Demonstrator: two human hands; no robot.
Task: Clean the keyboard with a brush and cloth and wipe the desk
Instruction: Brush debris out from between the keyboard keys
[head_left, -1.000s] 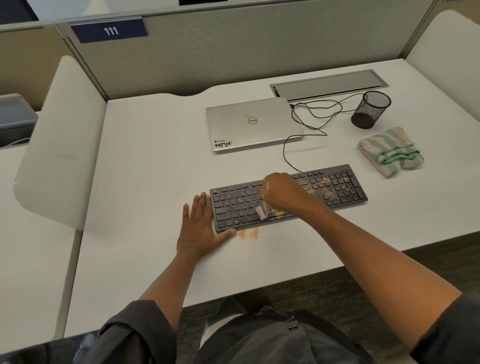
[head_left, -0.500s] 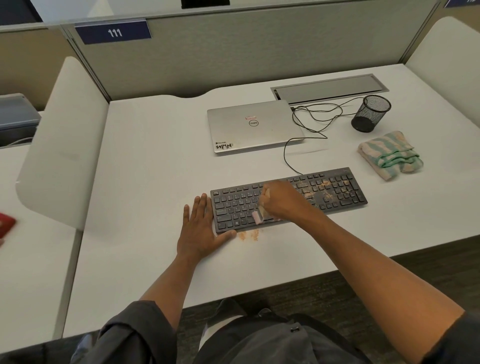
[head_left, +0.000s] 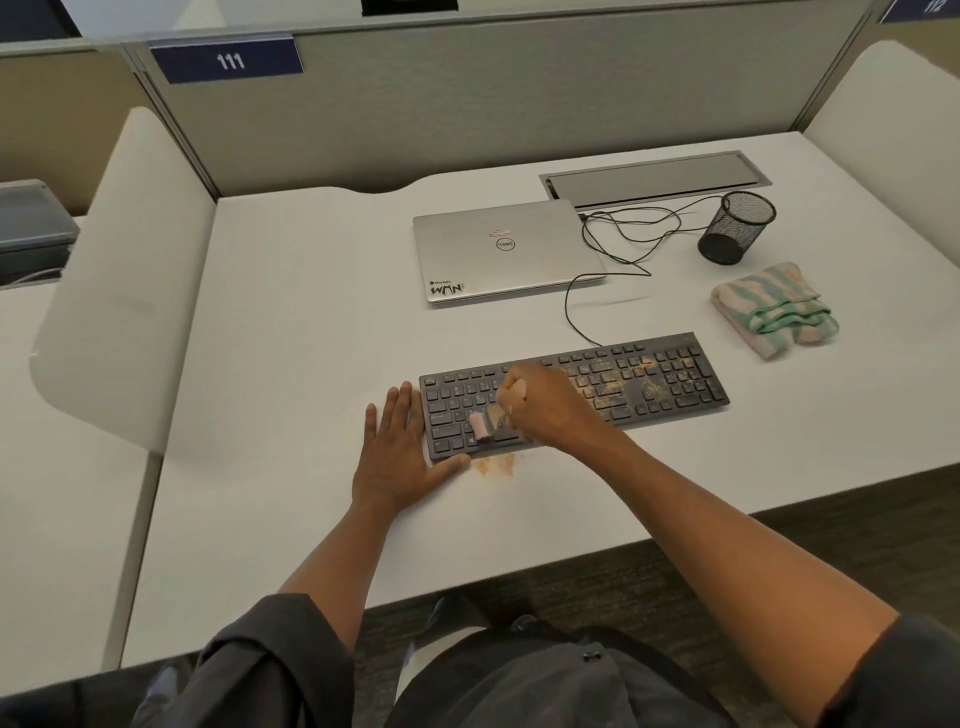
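Your right hand (head_left: 545, 410) grips the brush (head_left: 480, 427) on the keyboard (head_left: 670, 374), left hand (head_left: 397, 452) flat beside it; brushing step; next sweep the dusty right keys; cloth (head_left: 774, 309) waits apart.

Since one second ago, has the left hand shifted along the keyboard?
No. The left hand lies flat at the keyboard's left end, thumb by the orange dust patch, as before.

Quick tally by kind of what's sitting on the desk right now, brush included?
Keyboard: 1
Brush: 1
Cloth: 1
Laptop: 1
Mesh cup: 1
Total: 5
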